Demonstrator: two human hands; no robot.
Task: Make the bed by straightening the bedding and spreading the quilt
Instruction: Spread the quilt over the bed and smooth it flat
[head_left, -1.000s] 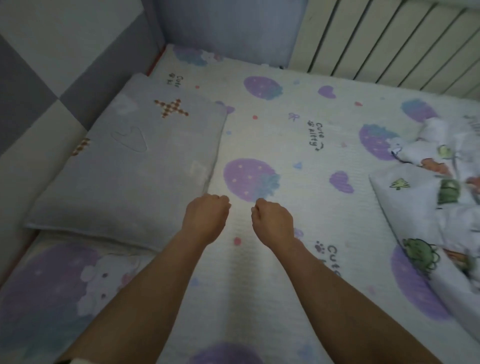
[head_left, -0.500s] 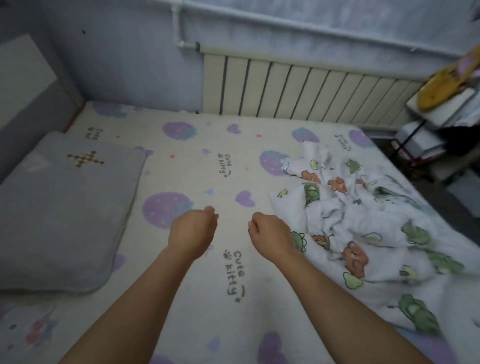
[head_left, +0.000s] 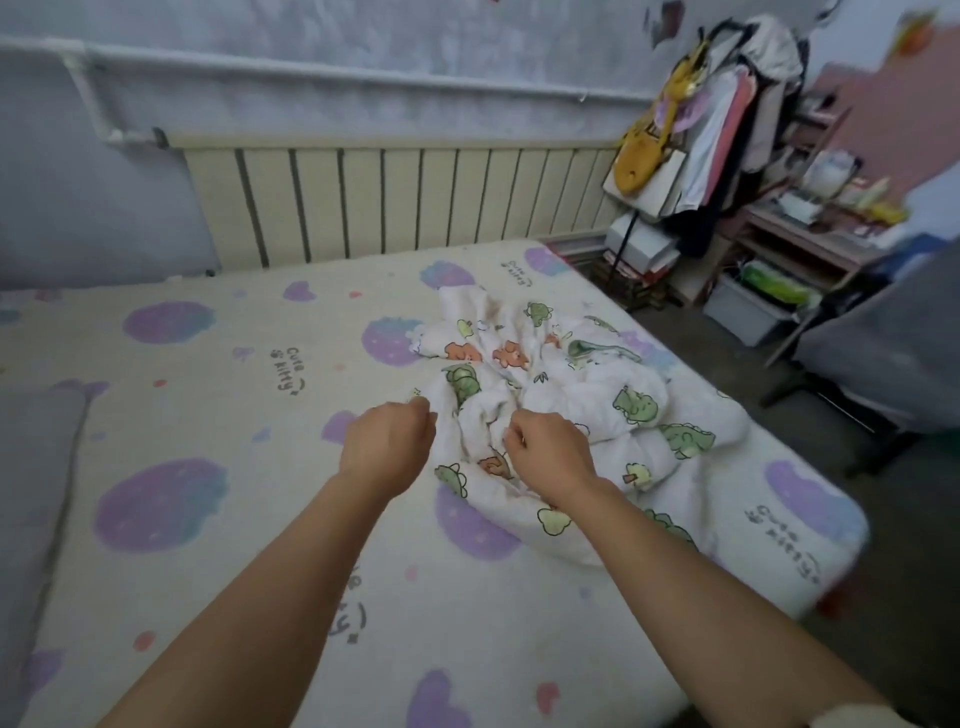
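The quilt (head_left: 571, 395), white with green dinosaurs and orange bears, lies crumpled in a heap on the right half of the bed, towards its foot. Under it the sheet (head_left: 234, 415) is cream with purple strawberries, hearts and small dark lettering, and it looks fairly smooth across the mattress.

Both bare forearms reach forward from the bottom of the view. The left hand (head_left: 387, 449) sits at the near left edge of the heap, its back up and its fingers curled under where the cloth begins. A small corner of the quilt shows just past its knuckles, but I cannot tell whether the fingers hold any cloth. The right hand (head_left: 550, 454) is over the folds of the quilt, just beside the left hand, with its fingers also curled down towards the fabric. Whether it grips the quilt I cannot tell either.

A grey pillow (head_left: 36, 467) lies flat at the left edge of the bed, well apart from the quilt. A cream radiator (head_left: 405, 197) runs along the wall behind the bed, with a white pipe (head_left: 311, 73) above it. Beyond the foot of the bed stands a rack of clothes (head_left: 727, 130) with a yellow bag (head_left: 639, 150) hanging on it. Next to the rack are a cluttered shelf (head_left: 810, 234) and a grey box (head_left: 748, 312) on the floor.
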